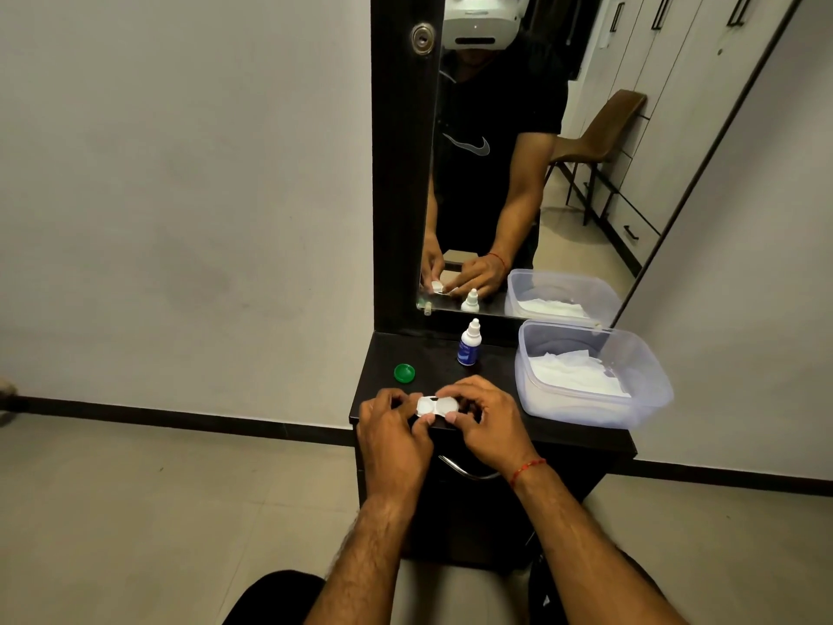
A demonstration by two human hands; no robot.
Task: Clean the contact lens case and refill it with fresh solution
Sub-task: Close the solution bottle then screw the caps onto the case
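- A small black dresser top stands below a mirror; a solution bottle, a green cap and a plastic tub sit on it.
- The lens case is held just above the front edge.
- The left hand and right hand both pinch its ends.
- It looks light, stiff and possibly slippery when wet; it is best gripped by the rims.

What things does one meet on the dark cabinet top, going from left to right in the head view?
Round green plastic cap → white twin-well contact lens case, held by the left hand and right hand → clear plastic container with white tissue inside.
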